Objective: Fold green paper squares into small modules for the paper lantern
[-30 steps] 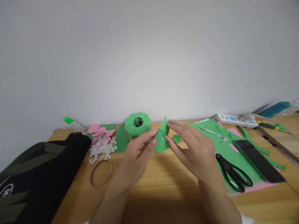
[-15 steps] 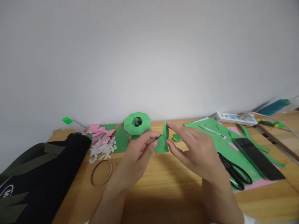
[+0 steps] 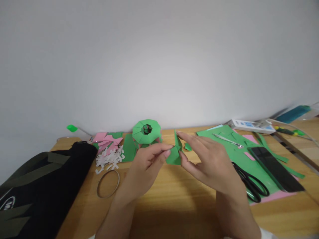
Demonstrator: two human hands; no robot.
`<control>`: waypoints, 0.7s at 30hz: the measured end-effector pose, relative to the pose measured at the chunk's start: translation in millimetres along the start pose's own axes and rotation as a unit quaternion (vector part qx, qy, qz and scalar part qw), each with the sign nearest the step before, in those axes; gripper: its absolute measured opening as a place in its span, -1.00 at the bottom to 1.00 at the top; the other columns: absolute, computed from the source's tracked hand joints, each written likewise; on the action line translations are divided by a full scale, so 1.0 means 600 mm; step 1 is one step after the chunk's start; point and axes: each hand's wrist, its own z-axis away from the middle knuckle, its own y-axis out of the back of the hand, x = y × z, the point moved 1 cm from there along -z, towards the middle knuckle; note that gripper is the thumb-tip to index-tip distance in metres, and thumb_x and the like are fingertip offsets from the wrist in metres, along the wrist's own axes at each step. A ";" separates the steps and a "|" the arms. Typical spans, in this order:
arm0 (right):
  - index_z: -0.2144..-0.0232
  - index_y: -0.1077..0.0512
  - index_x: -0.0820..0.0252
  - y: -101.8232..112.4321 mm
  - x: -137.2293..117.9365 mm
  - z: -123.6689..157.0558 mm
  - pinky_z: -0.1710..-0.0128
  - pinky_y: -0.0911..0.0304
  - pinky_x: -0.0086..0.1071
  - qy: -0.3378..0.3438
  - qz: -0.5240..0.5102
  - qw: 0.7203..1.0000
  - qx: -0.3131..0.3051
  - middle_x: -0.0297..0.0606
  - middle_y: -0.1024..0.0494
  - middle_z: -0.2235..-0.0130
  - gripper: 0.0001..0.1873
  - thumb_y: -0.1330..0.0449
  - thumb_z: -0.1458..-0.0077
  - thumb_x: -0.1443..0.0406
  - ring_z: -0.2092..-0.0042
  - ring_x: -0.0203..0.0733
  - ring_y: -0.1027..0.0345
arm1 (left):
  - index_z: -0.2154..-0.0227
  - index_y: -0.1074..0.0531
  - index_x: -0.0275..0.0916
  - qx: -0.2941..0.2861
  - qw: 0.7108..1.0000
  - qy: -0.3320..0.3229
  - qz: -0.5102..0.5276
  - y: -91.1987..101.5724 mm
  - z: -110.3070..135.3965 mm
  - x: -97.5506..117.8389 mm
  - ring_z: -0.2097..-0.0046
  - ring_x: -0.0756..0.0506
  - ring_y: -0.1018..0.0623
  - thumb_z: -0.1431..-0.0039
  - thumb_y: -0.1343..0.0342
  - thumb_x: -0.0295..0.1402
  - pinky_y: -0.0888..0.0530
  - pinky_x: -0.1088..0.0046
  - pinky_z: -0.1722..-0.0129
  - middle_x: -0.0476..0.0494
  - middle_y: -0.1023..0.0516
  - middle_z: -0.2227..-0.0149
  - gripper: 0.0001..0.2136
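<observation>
A small piece of green paper (image 3: 173,156), creased with one flap standing up, is held above the table between both hands. My left hand (image 3: 149,165) pinches its left edge between thumb and index finger. With thumb and fingertips, my right hand (image 3: 206,156) grips the right side around the raised flap. Behind my left hand stands a green, many-sided folded paper model (image 3: 147,132) with a dark opening in its top and pink parts underneath. Beyond my right fingers lies a small folded green piece (image 3: 188,146).
On the left are a black bag (image 3: 47,186), a tape ring (image 3: 108,183), white paper scraps (image 3: 109,160) and pink folded pieces (image 3: 106,141). Green sheets (image 3: 216,132), black-handled scissors (image 3: 251,184), a phone (image 3: 275,169), a pen (image 3: 228,140) and a power strip (image 3: 250,126) are on the right.
The green paper has tilted and turned slightly in my fingers, its lower edge shifting a little right. My right thumb and fingers have moved slightly against the flap.
</observation>
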 end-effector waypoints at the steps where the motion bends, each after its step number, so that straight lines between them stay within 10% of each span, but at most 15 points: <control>1: -0.02 -0.33 0.36 -0.001 -0.001 0.000 0.34 -0.39 -0.26 -0.004 0.001 1.000 -0.001 -0.14 -0.63 0.26 -0.60 -0.13 -0.12 0.37 0.30 -0.09 -0.52 | 0.22 -0.59 -0.14 -0.001 1.000 -0.003 -0.006 -0.001 0.000 0.002 0.34 -0.06 -0.53 -0.25 -0.05 -0.35 -0.41 0.51 0.36 -0.03 -0.63 0.36 -0.79; 21: 0.03 -0.35 0.21 0.002 0.005 0.002 0.37 -0.40 -0.39 -0.050 -0.050 0.996 0.061 -0.26 -0.63 0.33 -0.66 -0.14 -0.11 0.41 0.36 -0.21 -0.54 | 0.15 -0.58 -0.13 0.014 1.000 0.013 -0.011 0.008 0.004 0.009 0.23 -0.10 -0.57 -0.26 -0.04 -0.31 -0.46 0.48 0.23 -0.04 -0.64 0.30 -0.77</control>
